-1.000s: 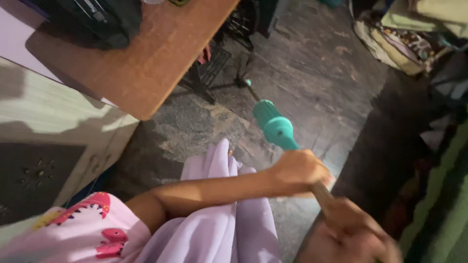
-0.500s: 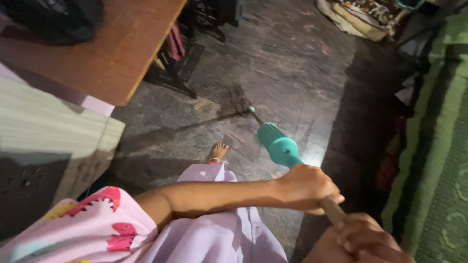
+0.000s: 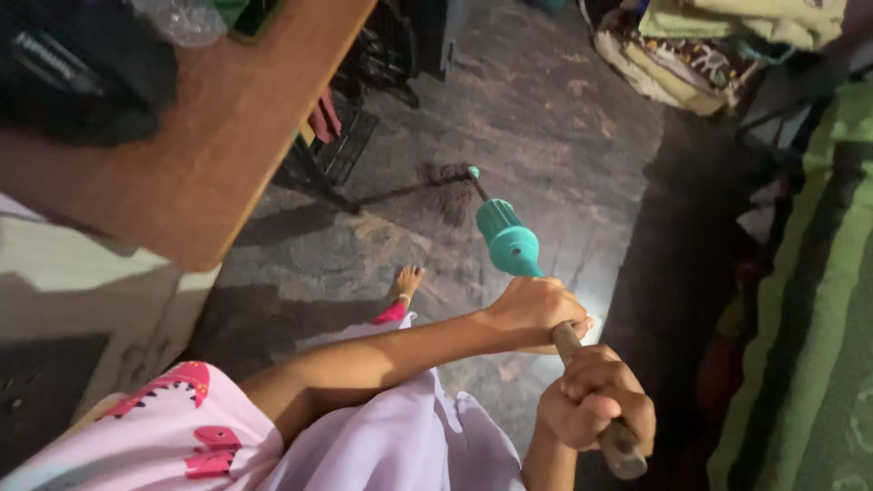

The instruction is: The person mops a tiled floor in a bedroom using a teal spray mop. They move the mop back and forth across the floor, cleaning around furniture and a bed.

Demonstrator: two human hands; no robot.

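A long broom (image 3: pixel 509 241) runs from the lower right of the frame up toward the centre, its teal plastic collar the clearest part. Beyond the collar only a thin dark shaft shows, ending near a dusty patch of the stone floor (image 3: pixel 546 118); the bristles themselves are hard to make out against the dark floor. The wooden handle's lower end is blurred and close to the camera.

The left hand (image 3: pixel 536 305) is closed around the handle just below the teal collar, fingers wrapped under so they are hidden. The right hand (image 3: pixel 596 405) is curled tight on the handle lower down, near its end; the 2 hands sit close together along the shaft.

A bare foot (image 3: pixel 406 282) pokes out above a pale lilac skirt (image 3: pixel 400 436) at lower centre. A wooden table (image 3: pixel 209 155) fills the upper left, with a dark object on it cut off by the edge. A green striped cloth (image 3: pixel 809 300) lines the right side, and a heap of folded fabric (image 3: pixel 709 45) lies at the upper right, partly in shadow.
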